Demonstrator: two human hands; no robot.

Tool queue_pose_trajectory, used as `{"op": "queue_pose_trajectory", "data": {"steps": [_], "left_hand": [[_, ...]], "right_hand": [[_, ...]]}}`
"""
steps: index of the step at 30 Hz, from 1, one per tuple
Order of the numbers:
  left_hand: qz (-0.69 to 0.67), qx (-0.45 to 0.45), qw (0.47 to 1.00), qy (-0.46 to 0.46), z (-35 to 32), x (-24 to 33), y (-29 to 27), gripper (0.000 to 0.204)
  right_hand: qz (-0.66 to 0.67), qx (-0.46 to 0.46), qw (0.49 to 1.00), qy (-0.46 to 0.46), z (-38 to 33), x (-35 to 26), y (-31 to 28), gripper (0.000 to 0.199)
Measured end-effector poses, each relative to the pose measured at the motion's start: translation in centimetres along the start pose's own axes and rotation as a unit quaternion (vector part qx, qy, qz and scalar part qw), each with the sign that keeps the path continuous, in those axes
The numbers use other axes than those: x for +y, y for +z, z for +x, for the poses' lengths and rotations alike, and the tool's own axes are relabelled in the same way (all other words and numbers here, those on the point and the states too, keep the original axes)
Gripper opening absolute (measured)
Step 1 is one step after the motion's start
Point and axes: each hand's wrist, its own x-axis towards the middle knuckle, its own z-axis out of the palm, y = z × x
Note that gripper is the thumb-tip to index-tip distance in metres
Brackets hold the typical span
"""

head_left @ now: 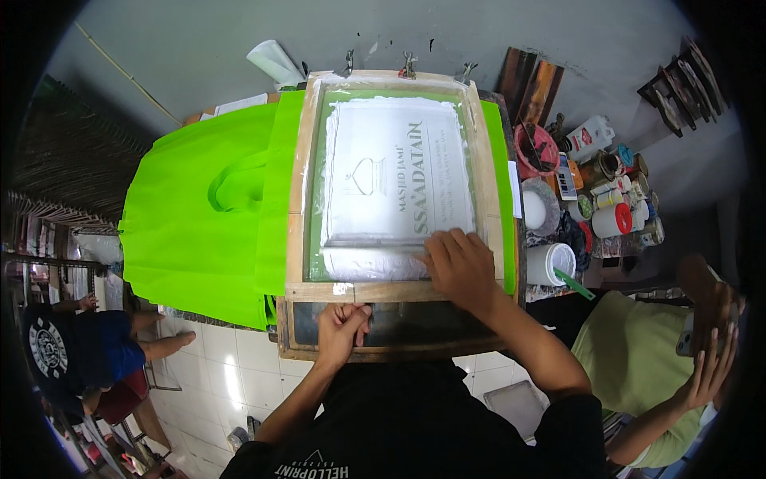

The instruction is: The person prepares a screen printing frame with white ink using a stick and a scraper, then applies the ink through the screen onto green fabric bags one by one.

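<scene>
A wooden-framed printing screen (pixel 303 184) lies in front of me, its mesh coated with white ink (pixel 359 120) around a design with lettering. My right hand (pixel 463 267) is closed over the right end of a squeegee (pixel 375 241), a pale bar across the near part of the mesh. White ink is heaped on the near side of this bar. My left hand (pixel 345 329) is curled closed against the near rail of the screen; what its fingers hold, if anything, is hidden. Bright green fabric bags (pixel 199 231) lie to the left, and green fabric shows under the screen.
Metal clamps (pixel 408 65) stand at the screen's far edge. A dark board (pixel 399 323) lies below its near rail. On the right are an ink tub (pixel 550 263) with a green spatula (pixel 574 284) and several containers. People are at both sides.
</scene>
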Motion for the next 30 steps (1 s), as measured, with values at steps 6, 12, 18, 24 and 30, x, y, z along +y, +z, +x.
{"op": "queue_pose_trajectory", "data": {"steps": [6, 12, 18, 24, 30], "left_hand": [[-0.01, 0.004, 1.0, -0.016, -0.3, 0.4, -0.3, 0.013], [-0.059, -0.033, 0.998, -0.005, -0.1, 0.9, -0.1, 0.02], [-0.256, -0.072, 0.949, -0.17, -0.2, 3.0, -2.0, 0.048], [-0.246, -0.179, 0.917, -0.26, -0.5, 5.5, -2.6, 0.044], [0.358, -0.029, 0.909, 0.212, 11.2, 18.2, 1.3, 0.032]], "right_hand": [[0.033, 0.025, 0.999, -0.013, 7.4, 7.0, 4.3, 0.029], [-0.002, -0.069, 0.996, 0.049, 16.3, 16.4, 6.8, 0.036], [0.124, -0.207, 0.947, 0.211, 22.9, 17.6, 5.2, 0.047], [0.044, -0.104, 0.984, 0.136, 22.0, 20.7, 7.1, 0.051], [-0.016, -0.137, 0.975, 0.173, 20.2, 17.3, 8.1, 0.062]]}}
